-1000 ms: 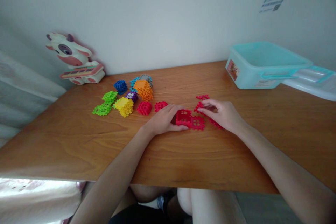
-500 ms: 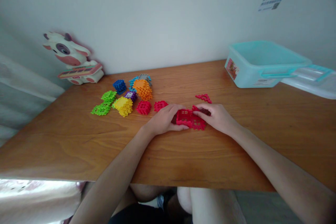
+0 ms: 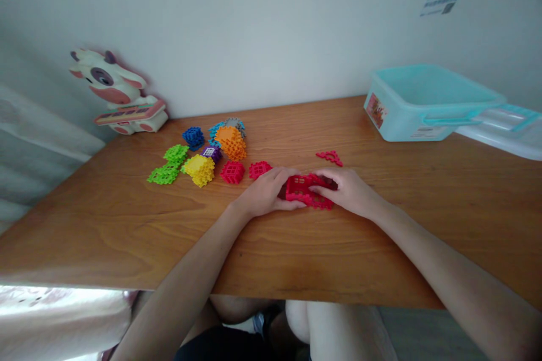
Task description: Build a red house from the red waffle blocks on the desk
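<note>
Both my hands rest on a red interlocking waffle-block assembly (image 3: 303,191) on the wooden table (image 3: 105,237). My left hand (image 3: 265,192) is shut on its left end, and my right hand (image 3: 346,192) grips its right end, partly covering it. Close to my left hand lie a flat red grid piece (image 3: 259,169) and a red grid cube (image 3: 232,172). Beyond my right fingers lies a small red lattice fragment (image 3: 329,158), not touching the hand.
Yellow (image 3: 199,170), green (image 3: 163,174), orange (image 3: 231,142), blue (image 3: 193,137) and purple (image 3: 211,153) block clusters lie left of my hands. A cow-shaped toy (image 3: 118,95) stands at the far left; an aqua plastic box (image 3: 417,104) and its lid (image 3: 499,130) sit far right.
The red pieces are now pressed together into a more compact assembly between my hands. My right hand has moved left and closed over it, and the loose red piece near it has gone from view.
</note>
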`<act>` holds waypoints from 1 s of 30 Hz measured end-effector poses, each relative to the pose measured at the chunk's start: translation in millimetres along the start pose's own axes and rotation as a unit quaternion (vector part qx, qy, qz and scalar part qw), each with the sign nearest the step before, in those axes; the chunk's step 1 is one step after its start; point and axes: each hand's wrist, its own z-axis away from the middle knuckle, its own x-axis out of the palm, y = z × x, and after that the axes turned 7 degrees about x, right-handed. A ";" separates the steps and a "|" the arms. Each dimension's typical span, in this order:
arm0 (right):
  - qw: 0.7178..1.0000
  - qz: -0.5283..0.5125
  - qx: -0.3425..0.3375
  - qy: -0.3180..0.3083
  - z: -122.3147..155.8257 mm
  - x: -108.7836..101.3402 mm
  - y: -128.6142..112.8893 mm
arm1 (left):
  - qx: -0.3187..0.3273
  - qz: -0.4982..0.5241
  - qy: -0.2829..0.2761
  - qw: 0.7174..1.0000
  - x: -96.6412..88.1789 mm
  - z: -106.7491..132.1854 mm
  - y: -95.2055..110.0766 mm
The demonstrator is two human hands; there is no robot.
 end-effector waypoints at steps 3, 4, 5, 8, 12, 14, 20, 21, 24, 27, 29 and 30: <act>1.000 0.021 -0.022 0.008 -0.9 2.8 -0.5 | -0.004 0.005 -0.004 1.000 0.3 -0.3 0.1; 0.999 0.029 -0.030 0.010 -1.1 3.3 -0.7 | -0.006 0.007 -0.006 1.000 0.1 -0.5 0.3; 0.999 0.037 -0.037 0.011 -1.3 3.6 -0.8 | -0.008 0.007 -0.009 1.000 -0.2 -0.7 0.6; 0.997 0.057 -0.047 0.014 -1.6 3.9 -1.9 | -0.013 0.010 -0.014 1.000 -0.9 -1.2 1.5; 0.995 0.087 -0.039 0.024 -1.5 3.1 -3.8 | -0.019 0.010 -0.018 1.000 -0.8 -1.0 1.7; 0.994 0.101 -0.036 0.024 -1.0 2.1 -4.1 | -0.021 0.009 -0.021 1.000 -0.8 -0.9 2.0; 0.993 0.084 -0.074 0.040 2.2 -0.5 -4.8 | -0.023 0.009 -0.024 0.999 -2.0 -2.4 5.4; 0.993 0.073 -0.076 0.048 2.7 -0.4 -5.6 | -0.026 0.010 -0.025 0.999 -2.0 -2.8 6.0; 0.995 0.044 -0.066 0.067 3.7 1.2 -8.9 | -0.039 0.012 -0.032 0.999 -1.6 -3.5 6.9; 0.996 0.023 -0.046 0.066 3.7 3.1 -11.1 | -0.040 0.014 -0.033 0.999 -1.2 -3.3 6.7; 0.997 0.015 -0.037 0.062 3.2 3.4 -10.9 | -0.035 0.014 -0.030 0.999 -1.2 -3.0 6.3; 0.998 0.015 -0.036 0.059 2.8 3.0 -10.2 | -0.034 0.013 -0.029 0.999 -1.3 -2.9 6.2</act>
